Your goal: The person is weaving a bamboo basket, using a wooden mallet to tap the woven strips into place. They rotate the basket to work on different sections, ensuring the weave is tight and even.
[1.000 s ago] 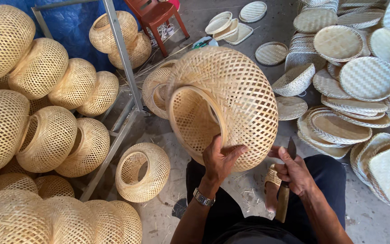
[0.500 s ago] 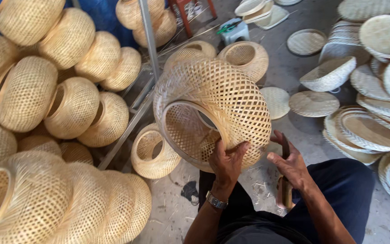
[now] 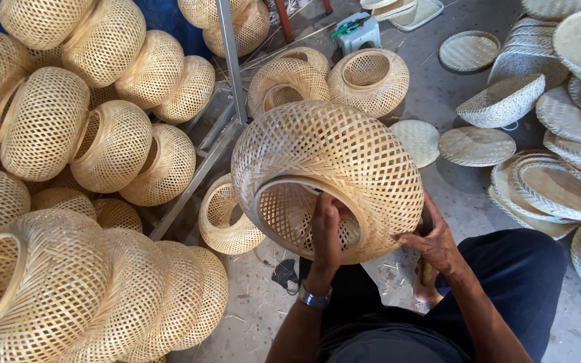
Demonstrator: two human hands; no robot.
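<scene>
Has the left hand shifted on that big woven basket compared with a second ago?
Yes. The left hand gripped the rim from outside before; now its fingers reach into the opening of the woven basket, judged against the rim.
</scene>
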